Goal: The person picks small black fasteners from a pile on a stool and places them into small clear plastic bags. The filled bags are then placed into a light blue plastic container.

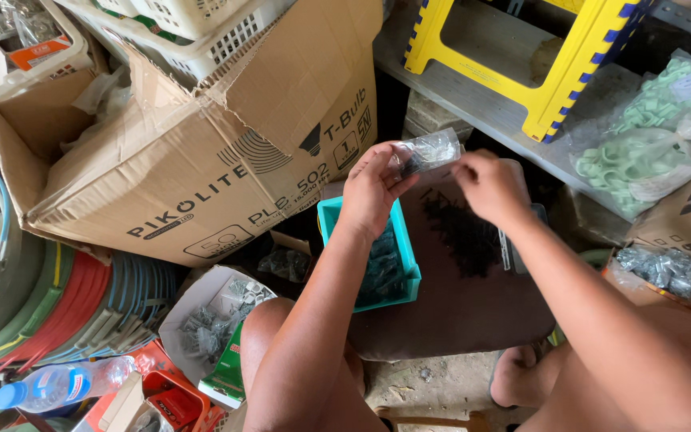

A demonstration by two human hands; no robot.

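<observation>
The left hand [371, 186] pinches a small clear plastic bag [428, 150] of dark little parts, thumb and fingertips pressed together on the bag's lower left end, so the bag stands out up and to the right of the grip. The right hand [491, 186] is raised just beside the bag's right end, its fingers curled and drawn close; whether its fingertips actually touch the plastic cannot be told from this angle. The bag thus lies between the two hands, held up in the air.

Directly below the left hand's grip sits a teal plastic tray [405, 244] filled with more small filled bags. Below the right hand, a loose heap of small dark screws [461, 232] is spread on a dark brown board [457, 308], which rests across the person's lap. Left of the left hand stands a large open cardboard box [201, 168]. Above and to the right of the right hand is a yellow plastic stool [537, 56] on a shelf, and further right lie clear bags of pale green plastic clips [641, 152].
</observation>
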